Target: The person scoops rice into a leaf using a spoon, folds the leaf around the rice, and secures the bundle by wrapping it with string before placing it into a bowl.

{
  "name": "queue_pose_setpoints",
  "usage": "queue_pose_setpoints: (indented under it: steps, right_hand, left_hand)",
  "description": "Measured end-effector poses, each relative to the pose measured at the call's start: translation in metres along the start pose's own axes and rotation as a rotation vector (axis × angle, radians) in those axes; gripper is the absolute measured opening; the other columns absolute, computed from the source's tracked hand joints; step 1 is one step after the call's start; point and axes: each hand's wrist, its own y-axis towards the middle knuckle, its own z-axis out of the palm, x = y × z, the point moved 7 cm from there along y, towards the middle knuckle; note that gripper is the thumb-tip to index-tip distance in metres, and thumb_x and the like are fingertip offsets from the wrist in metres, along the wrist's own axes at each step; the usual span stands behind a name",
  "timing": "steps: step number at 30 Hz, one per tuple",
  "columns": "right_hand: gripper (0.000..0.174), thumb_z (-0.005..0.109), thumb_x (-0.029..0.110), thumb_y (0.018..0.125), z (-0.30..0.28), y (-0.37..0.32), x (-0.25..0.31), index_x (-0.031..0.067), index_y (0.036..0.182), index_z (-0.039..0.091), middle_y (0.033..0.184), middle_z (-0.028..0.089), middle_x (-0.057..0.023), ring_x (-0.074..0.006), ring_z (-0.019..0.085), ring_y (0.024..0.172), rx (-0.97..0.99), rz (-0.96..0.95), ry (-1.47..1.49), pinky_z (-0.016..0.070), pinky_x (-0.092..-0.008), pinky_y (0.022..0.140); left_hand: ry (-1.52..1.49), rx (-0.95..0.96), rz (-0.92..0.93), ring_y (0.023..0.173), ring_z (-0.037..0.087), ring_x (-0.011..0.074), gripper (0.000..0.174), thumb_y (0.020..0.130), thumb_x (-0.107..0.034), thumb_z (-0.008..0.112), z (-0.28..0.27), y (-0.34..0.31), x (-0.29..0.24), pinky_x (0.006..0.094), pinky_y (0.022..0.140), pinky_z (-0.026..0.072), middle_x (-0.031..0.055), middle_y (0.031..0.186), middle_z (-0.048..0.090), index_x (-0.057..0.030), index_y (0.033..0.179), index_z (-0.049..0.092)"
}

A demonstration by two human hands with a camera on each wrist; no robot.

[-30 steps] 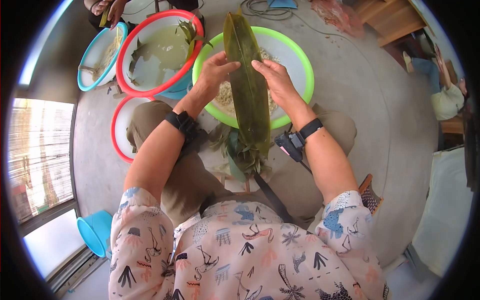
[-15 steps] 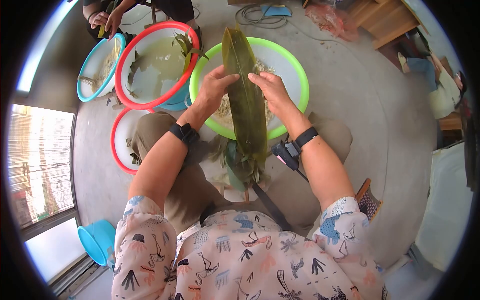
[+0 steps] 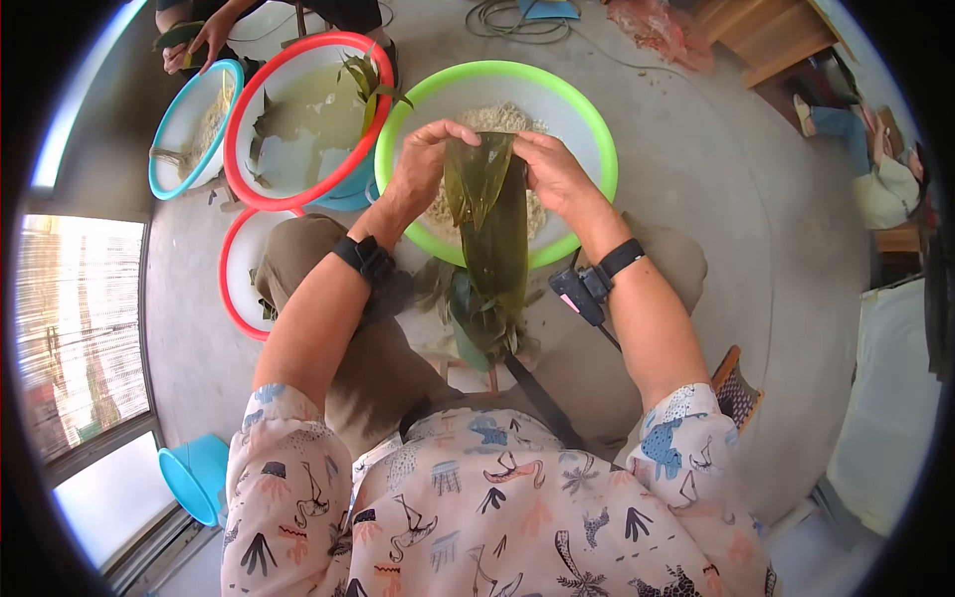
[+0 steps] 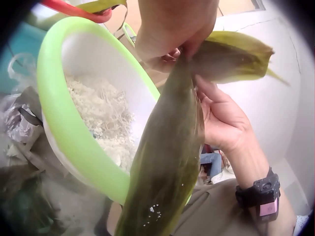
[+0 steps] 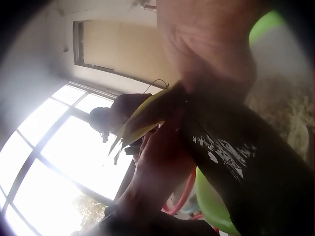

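Observation:
Both hands hold a long, wet green leaf (image 3: pixel 497 234) by its two edges, above a white basin with a lime-green rim (image 3: pixel 603 149). At the hands the leaf is folded over, its pointed upper end hanging toward the body. My left hand (image 3: pixel 426 164) pinches the fold's left side; my right hand (image 3: pixel 555 171) pinches the right side. In the left wrist view the leaf (image 4: pixel 165 152) bends at the fingertips, and a few white grains stick to its lower part. Pale rice-like grain (image 4: pixel 101 108) lies in the basin behind it.
A red-rimmed basin (image 3: pixel 237 171) holds cloudy water and leaves. Beside it stands a blue-rimmed basin (image 3: pixel 159 181), with another person's hands (image 3: pixel 209 40) over it. More leaves (image 3: pixel 476 313) lie between the knees. A blue bucket (image 3: pixel 194 478) stands at the lower left.
The leaf was stretched flat with its tip pointing away; now its upper end is folded down toward the body. The hands have turned inward at the fold.

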Motion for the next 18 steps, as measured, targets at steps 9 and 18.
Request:
queue_pose_setpoints:
  steps: [9, 18]
  right_hand:
    - [0.024, 0.051, 0.017, 0.094, 0.002, -0.002, 0.001, 0.0013, 0.107, 0.064, 0.095, 0.066, -0.0031, -0.0098, 0.063, 0.078, 0.041, -0.001, 0.032, 0.0523, -0.0260, 0.067]
    - [0.030, 0.059, 0.031, 0.092, 0.018, -0.012, 0.017, 0.0028, 0.101, 0.064, 0.095, 0.066, -0.0042, -0.0113, 0.063, 0.082, 0.123, 0.054, 0.094, 0.0524, -0.0289, 0.069]
  left_hand:
    - [0.152, 0.049, 0.056, 0.089, 0.057, 0.0120, 0.015, 0.087, 0.006, 0.053, 0.003, -0.003, -0.007, 0.0248, 0.081, 0.0472, 0.0027, 0.099, 0.060, -0.0041, 0.081, 0.062]
    - [0.286, 0.080, 0.071, 0.093, 0.056, 0.0120, 0.018, 0.085, 0.007, 0.051, 0.007, -0.004, -0.016, 0.0256, 0.086, 0.0441, 0.0018, 0.100, 0.060, -0.0055, 0.077, 0.062]
